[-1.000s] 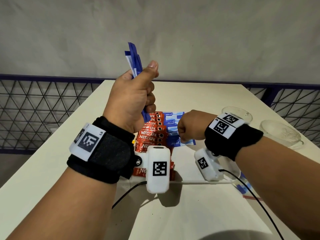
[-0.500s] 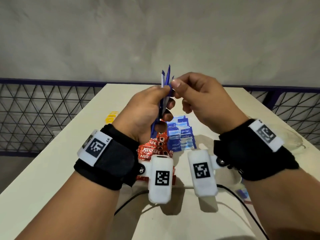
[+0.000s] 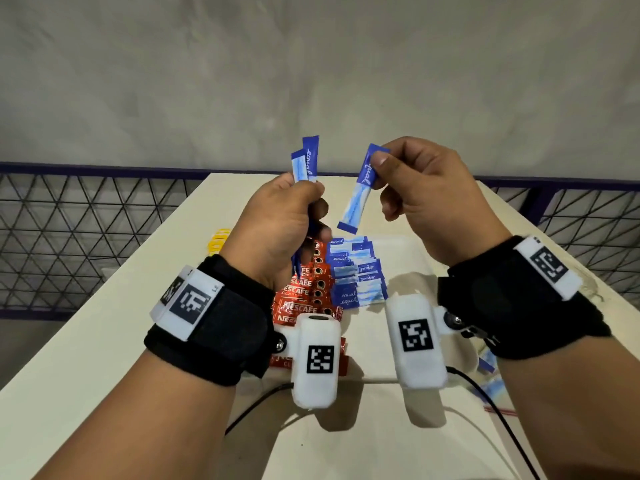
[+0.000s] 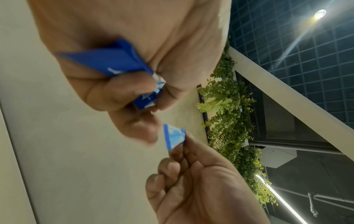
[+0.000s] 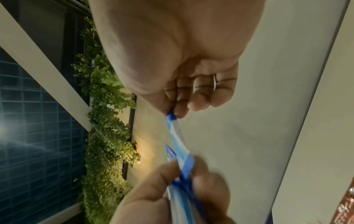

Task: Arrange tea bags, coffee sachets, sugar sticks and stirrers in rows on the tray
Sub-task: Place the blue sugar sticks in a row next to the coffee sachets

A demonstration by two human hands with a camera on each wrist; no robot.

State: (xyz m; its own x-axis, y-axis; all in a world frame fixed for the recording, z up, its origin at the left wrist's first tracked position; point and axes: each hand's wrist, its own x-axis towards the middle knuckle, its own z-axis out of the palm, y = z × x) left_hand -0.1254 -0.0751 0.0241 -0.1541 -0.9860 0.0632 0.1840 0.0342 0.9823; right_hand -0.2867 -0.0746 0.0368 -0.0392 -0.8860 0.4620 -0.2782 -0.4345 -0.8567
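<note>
yellow items (image 3: 217, 241), too small to identify, lie at the far left on the pale table (image 3: 104, 341). next comes the left hand (image 3: 277, 223), fingers curled tight round a small bunch of blue equal sugar sticks (image 3: 306, 161) held upright above the tray (image 3: 408, 251). below it, a row of red nescafe coffee sachets (image 3: 304, 299) lies overlapped on the tray, with a row of sugar sticks (image 3: 353, 275) just beside it to the right. the right hand (image 3: 429, 199) pinches the top end of a single sugar stick (image 3: 360, 188) between thumb and forefinger, hanging tilted and apart from the bunch. a few loose blue packets (image 3: 486, 365) sit on the table at the right, off the tray.

step in hand, as i judge it: feeding sugar sticks one at a time into their row. the next move calls for lowering the single stick to the near end of the blue row, aligned with its neighbours and not overlapping the sachets. no tea bags or stirrers can be made out on the tray.
</note>
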